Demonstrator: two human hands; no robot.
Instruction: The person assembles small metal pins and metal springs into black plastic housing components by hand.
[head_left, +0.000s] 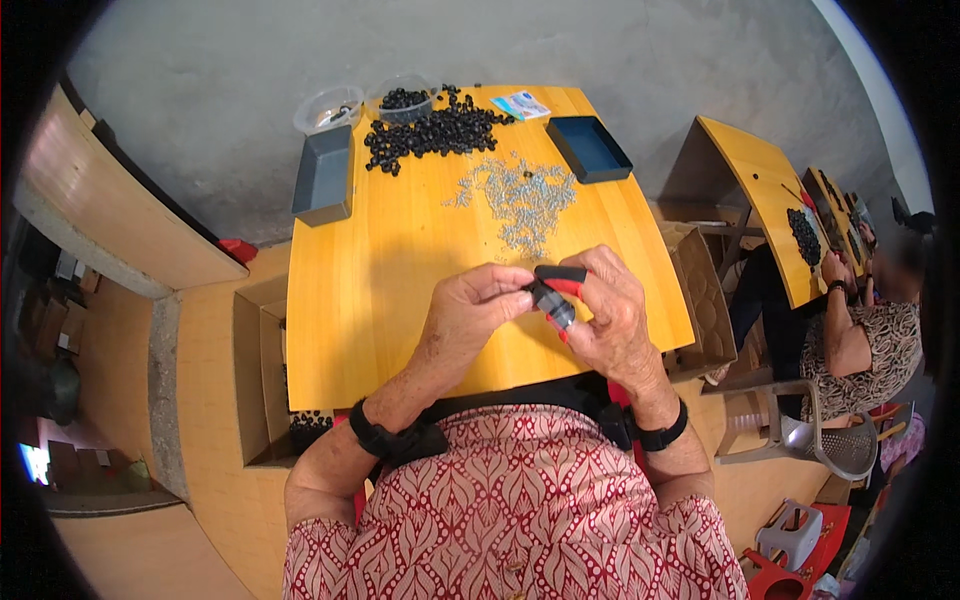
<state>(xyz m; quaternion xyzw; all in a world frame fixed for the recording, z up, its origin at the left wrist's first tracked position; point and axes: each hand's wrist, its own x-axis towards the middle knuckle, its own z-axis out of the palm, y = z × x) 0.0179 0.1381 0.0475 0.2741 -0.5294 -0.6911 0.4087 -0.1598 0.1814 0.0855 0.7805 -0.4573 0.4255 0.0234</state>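
Above the near part of the yellow table [400,345], both my hands meet. My right hand [612,305] is closed round a black-and-red hand tool [556,303] with a grey, shiny rounded section; its exact kind is unclear. My left hand [475,310] pinches with thumb and fingertips at the tool's far left end, on a small black piece [531,285] mostly hidden by the fingers. Beyond my hands lies a scatter of small silvery metal pieces, like screws [520,200]. Behind them spreads a heap of small black round parts [435,138].
Two clear plastic tubs [330,110] stand at the far left, a grey tray [324,180] below them. A dark blue tray [590,150] and a small printed packet [520,105] are at the far right. Cardboard boxes [262,370] flank the table. Another person [860,340] works at the right.
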